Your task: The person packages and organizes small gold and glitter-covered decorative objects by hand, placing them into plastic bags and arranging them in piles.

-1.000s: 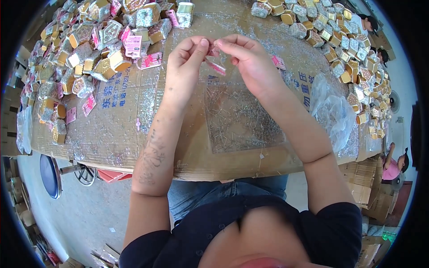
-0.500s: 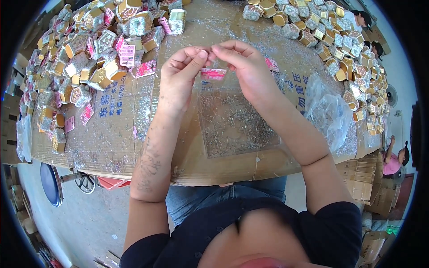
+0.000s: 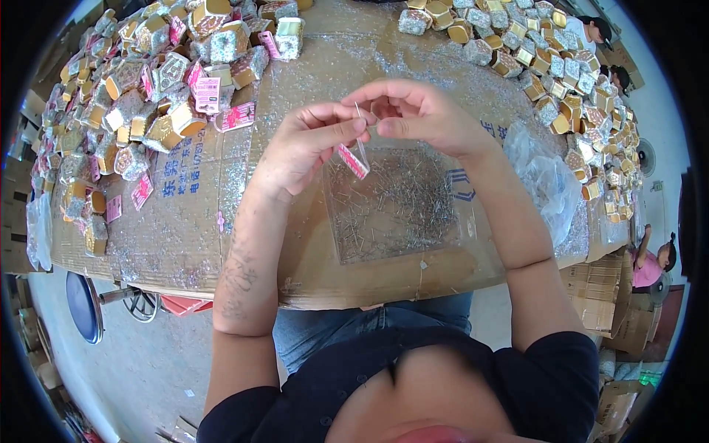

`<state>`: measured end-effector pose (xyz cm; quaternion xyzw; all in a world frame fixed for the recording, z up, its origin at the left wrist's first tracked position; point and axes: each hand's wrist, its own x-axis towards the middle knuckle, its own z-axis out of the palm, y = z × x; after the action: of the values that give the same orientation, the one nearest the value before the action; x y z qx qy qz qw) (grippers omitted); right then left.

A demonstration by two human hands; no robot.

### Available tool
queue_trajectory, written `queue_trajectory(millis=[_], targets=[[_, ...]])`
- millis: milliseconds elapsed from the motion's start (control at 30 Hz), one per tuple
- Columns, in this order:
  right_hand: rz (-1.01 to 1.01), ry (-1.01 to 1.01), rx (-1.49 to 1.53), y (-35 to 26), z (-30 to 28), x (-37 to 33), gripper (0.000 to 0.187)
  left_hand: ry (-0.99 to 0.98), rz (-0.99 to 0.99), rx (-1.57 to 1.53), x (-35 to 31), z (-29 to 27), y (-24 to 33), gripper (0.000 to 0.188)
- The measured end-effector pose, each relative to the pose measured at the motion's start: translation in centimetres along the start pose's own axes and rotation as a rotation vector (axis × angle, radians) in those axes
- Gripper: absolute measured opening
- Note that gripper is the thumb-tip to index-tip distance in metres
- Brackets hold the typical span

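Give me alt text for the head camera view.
A left hand and a right hand are close together, a small pink tag dangling beneath them over a clear tray of thin metal pins on a cardboard-covered table. Glittery gold pieces lie heaped on both sides.

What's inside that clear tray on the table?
Many thin, pin-like pieces lie scattered in the clear tray; the dangling pink tag hides a small patch behind it.

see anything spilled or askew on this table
Silvery flecks lie scattered over the cardboard, outside any container, so they look spilled. The pink tag by the left hand hangs tilted, but that may just be from handling. No damage stands out.
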<state>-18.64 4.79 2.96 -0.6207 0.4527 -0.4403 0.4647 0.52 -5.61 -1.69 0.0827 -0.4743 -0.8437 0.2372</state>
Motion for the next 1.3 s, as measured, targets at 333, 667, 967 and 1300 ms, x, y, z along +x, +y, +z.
queue_trajectory(millis=[333, 667, 967, 1300], targets=[[-0.028, 0.308, -0.237, -1.1, 2.0, -0.2, 0.014, -0.004, -0.032, 0.068, 0.2, 0.5, -0.7, 0.018], [-0.040, 0.545, -0.393, -1.4, 4.2, 1.1, 0.017, 0.178, 0.233, 0.134, 0.1, 1.4, -0.9, 0.011], [-0.071, 0.569, -0.319, 0.2, 4.1, 2.6, 0.021, 0.356, 0.331, 0.369, -0.2, 2.8, -1.2, 0.012], [-0.096, 0.279, -0.020, -1.1, 2.8, 1.7, 0.016, -0.007, -0.047, -0.292, -0.1, 0.8, -0.4, 0.016]])
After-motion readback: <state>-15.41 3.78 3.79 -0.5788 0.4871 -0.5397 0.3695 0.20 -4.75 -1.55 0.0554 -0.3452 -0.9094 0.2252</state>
